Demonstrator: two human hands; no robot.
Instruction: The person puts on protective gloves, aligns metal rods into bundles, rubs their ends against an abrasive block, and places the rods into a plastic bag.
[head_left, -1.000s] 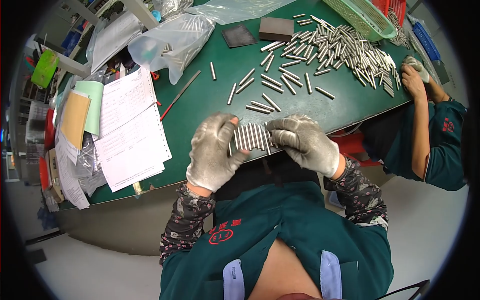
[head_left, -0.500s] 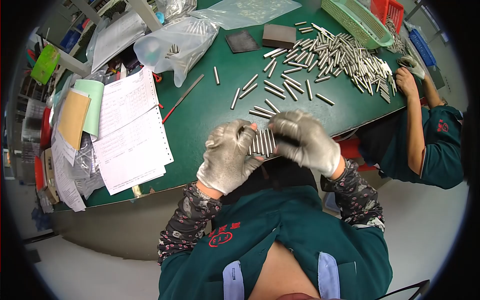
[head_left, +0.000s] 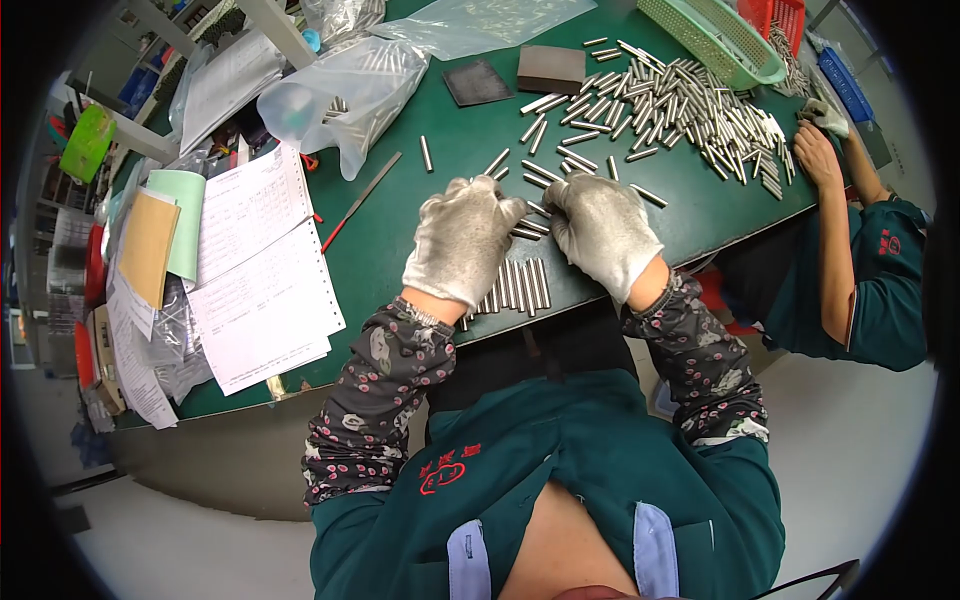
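Observation:
My left hand (head_left: pixel 462 240), in a grey-white glove, is over the loose metal pins left of centre, its fingers curled and their tips hidden. Beside it my right hand (head_left: pixel 602 232), gloved too, bends its fingers down at other loose pins. Between the two hands lie short metal pins (head_left: pixel 530 228). Below them, near the table's front edge, a row of pins (head_left: pixel 522 287) stands side by side, partly covered by my left hand. What either hand grips cannot be made out.
A large heap of pins (head_left: pixel 700 115) lies at the back right, near a dark block (head_left: pixel 551 69), a flat dark plate (head_left: pixel 477 82) and a green basket (head_left: pixel 715 40). Papers (head_left: pixel 262 290), a red-handled file (head_left: pixel 362 200) and a plastic bag (head_left: pixel 350 100) are left. A co-worker's hand (head_left: pixel 818 155) is right.
Both hands have moved away from the row of pins, up the table to the loose pins. The row now lies uncovered on its right side.

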